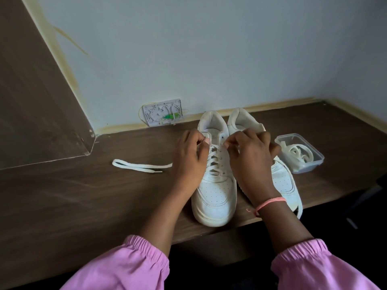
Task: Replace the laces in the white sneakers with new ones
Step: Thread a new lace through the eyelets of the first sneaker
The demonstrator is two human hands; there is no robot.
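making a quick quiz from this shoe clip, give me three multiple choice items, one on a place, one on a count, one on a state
1. Where does the clear plastic container holding pale laces sit?
A. right of the sneakers
B. left of the sneakers
C. inside a sneaker

2. How many white leather sneakers are on the dark wooden tabletop?
A. one
B. two
C. three

3. What are the hands doing?
A. resting flat on the tabletop
B. pinching lace ends at the top eyelets
C. lifting the container

Answers:
1 A, it stands past the right sneaker.
2 B, left sneaker and right sneaker side by side.
3 B, left hand and right hand curl over the laced sneaker's top.
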